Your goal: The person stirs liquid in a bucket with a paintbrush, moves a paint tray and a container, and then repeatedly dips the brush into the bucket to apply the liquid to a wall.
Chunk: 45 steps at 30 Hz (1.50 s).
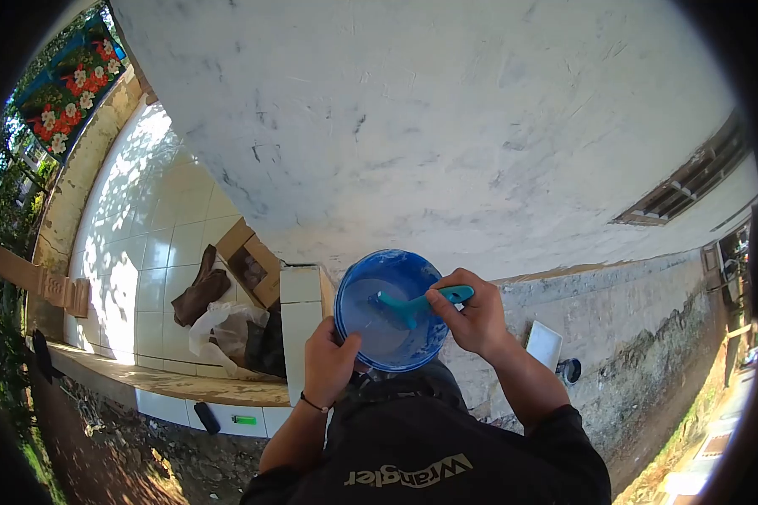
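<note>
A blue bucket [351,282] sat close in front of the person's body, below the wall [396,168], with a pale, wet-looking material [364,307] inside and smears around its inner side. The left hand [328,362] gripped its near left rim, thumb over the edge; its other fingers were mostly hidden. The right hand [473,316] was closed around the handle of a teal tool [411,310], thumb along the handle, the tool's lower end reaching into the bucket.

On the black shirt [480,459], "Wrangler" stood in pale letters, upside down in the view. To the left, an open cardboard box [268,278] carried print too small to read, beside a brown item [200,299] and a translucent plastic bag [219,332] on the tiled floor [156,252]. A small green object [244,419] lay on a tiled ledge [164,407], near a black one; no lettering on it could be made out. A white rectangular object [544,343] and a dark round container [571,371] sat to the right.
</note>
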### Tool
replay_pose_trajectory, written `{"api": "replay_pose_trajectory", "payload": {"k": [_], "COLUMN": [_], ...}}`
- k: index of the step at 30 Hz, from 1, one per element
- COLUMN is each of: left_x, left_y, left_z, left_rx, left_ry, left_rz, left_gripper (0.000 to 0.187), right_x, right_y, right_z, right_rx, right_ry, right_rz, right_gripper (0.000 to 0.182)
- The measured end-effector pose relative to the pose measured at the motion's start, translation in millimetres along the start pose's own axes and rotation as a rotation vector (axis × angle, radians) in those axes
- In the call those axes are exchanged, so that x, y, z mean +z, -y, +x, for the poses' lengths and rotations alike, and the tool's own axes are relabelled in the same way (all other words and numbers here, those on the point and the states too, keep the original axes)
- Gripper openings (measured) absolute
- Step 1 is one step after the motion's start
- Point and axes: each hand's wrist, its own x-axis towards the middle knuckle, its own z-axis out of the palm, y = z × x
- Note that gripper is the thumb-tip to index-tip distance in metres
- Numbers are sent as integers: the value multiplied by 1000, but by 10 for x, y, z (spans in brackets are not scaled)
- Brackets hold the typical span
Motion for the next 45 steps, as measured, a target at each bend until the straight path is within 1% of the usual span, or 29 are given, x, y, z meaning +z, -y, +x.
{"api": "replay_pose_trajectory", "payload": {"k": [2,5,6,8,9,11,12,14,15,17,18,20,21,23,24,26,27,29,30,32,33,35,36,38,39,41,42,44,45], "left_x": [-34,-84,-92,-106,-111,-115,-117,-115,-113,-109,-107,-103,-103,-107,-112,-116,-111,-112,-111,-122,-126,-134,-137,-145,-148,-154,-156,-166,-174], "left_y": [16,-2,-13,-29,-34,-35,-33,-22,-14,-11,-15,-4,6,8,7,17,20,25,30,60,79,90,89,100,102,81,63,62,63], "left_z": [-27,-76,-87,-101,-107,-113,-114,-121,-117,-116,-114,-127,-125,-121,-121,-136,-138,-138,-132,-136,-132,-127,-127,-139,-140,-124,-124,-130,-126], "left_rx": [-15,-31,-31,-30,-28,-26,-26,-29,-27,-26,-18,-11,0,13,9,0,1,1,-6,-21,-20,-21,-26,-37,-40,-37,-48,-66,-59], "left_ry": [11,43,55,70,76,86,84,87,81,76,78,78,78,75,74,74,73,73,68,66,68,70,73,77,84,93,93,94,100], "left_rz": [-7,-32,-27,-20,-15,-8,-20,-31,-36,-41,-46,-47,-44,-39,-26,-8,-11,-12,-23,-29,-30,-33,-35,-35,-25,-16,-32,-46,-32], "left_gripper": [18,18,18,18,18,18,18,18,18,17,17,17,17,17,17,17,17,18,18,18,19,20,20,20,21,21,21,21,21], "right_x": [71,122,142,184,177,140,144,162,142,89,91,126,110,60,70,113,103,71,83,135,124,85,104,162,157,125,136,179,174], "right_y": [170,182,192,218,214,196,201,211,203,184,188,199,192,174,177,183,167,127,141,182,157,92,112,173,139,43,76,165,145], "right_z": [-34,-41,-62,-109,-113,-111,-122,-160,-163,-160,-159,-180,-183,-177,-177,-207,-210,-210,-202,-218,-225,-224,-223,-246,-253,-233,-227,-253,-260], "right_rx": [-167,-73,-70,-199,-196,32,33,-168,-166,140,139,-178,-179,36,34,-207,-207,133,131,-215,-212,182,182,-168,-166,186,184,-132,-128], "right_ry": [50,40,35,46,42,0,-4,-13,-17,-16,-16,-36,-37,-45,-43,-28,-30,-8,-7,-14,-16,9,12,-6,-7,-1,0,-2,-5], "right_rz": [-311,-155,-156,-338,-339,-103,-106,-353,-355,-33,-35,-364,-363,-132,-131,-403,-402,-12,-12,-431,-431,49,47,-395,-395,46,45,-377,-376], "right_gripper": [11,12,12,12,12,12,12,13,13,13,13,12,12,12,12,13,13,12,12,12,12,12,12,13,13,12,12,13,13]}}
